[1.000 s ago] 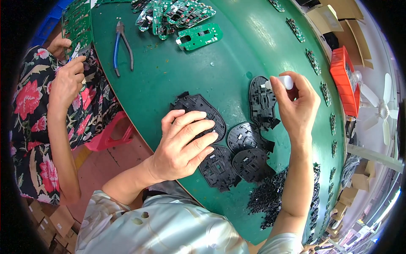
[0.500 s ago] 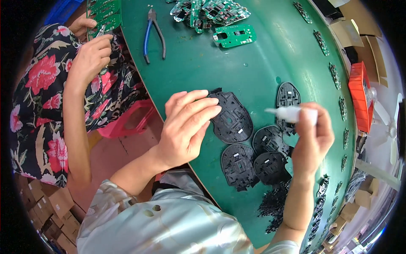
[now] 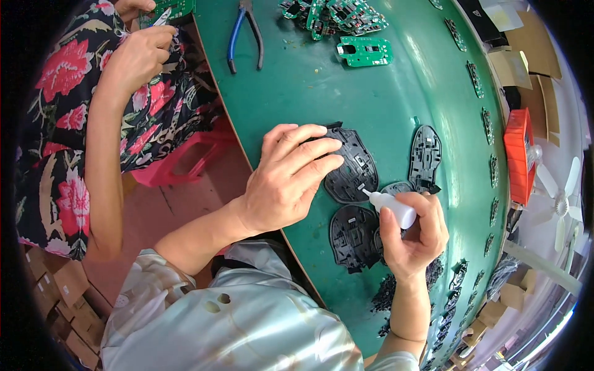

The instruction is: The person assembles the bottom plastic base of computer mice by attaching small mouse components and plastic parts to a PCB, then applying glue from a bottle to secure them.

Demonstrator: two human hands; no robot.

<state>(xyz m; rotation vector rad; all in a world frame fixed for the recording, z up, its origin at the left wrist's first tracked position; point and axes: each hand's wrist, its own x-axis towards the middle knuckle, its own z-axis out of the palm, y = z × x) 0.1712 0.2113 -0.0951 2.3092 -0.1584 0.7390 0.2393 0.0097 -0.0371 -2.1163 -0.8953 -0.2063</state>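
Observation:
A small white squeeze bottle with a thin nozzle is gripped in my right hand. Its nozzle tip points left, at the lower edge of a black plastic mouse base. My left hand has its fingers stretched out, their tips over the left edge of that base. Below lies another black base, and a narrower one sits to the upper right. Further black bases are partly hidden behind my right hand and the bottle.
Blue-handled cutting pliers lie far left. A green circuit board sits in front of a heap of boards. Small black parts are piled near my right forearm. At left, a co-worker's hand holds a tool.
My right hand has brought the bottle left and down, its nozzle now at the edge of the mouse base. My left hand stays at that base. The view has shifted slightly.

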